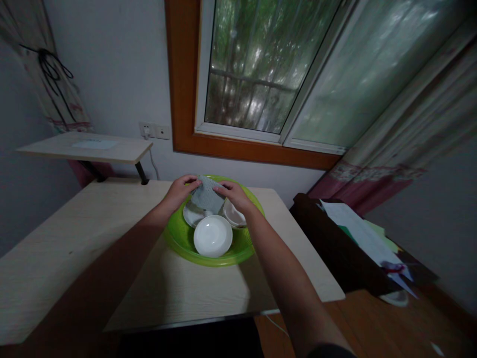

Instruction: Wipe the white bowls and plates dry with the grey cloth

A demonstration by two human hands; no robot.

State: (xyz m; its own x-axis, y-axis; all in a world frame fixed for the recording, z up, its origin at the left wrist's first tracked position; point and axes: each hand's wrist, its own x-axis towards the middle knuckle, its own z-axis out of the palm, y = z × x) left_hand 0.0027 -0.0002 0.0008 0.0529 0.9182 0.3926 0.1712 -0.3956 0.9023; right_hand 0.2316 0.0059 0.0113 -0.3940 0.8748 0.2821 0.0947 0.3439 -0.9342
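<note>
A grey cloth (207, 195) is stretched between my two hands above a green plastic basin (182, 242). My left hand (182, 191) pinches its upper left edge, and my right hand (234, 194) grips the right side between thumb and fingers. Below the cloth, a white bowl (213, 236) rests at the front of the basin. Another white dish (192, 215) lies behind it on the left, partly covered by the cloth. On the right, beside my right wrist, sits a further white bowl (234, 215), partly hidden by my forearm.
The basin stands on a pale wooden table (298, 258). A small raised shelf (122, 151) with a paper on it is at the left back. Papers (354, 226) lie on a dark piece of furniture (320, 238) at the right. Behind the table is a wood-framed window (182, 141).
</note>
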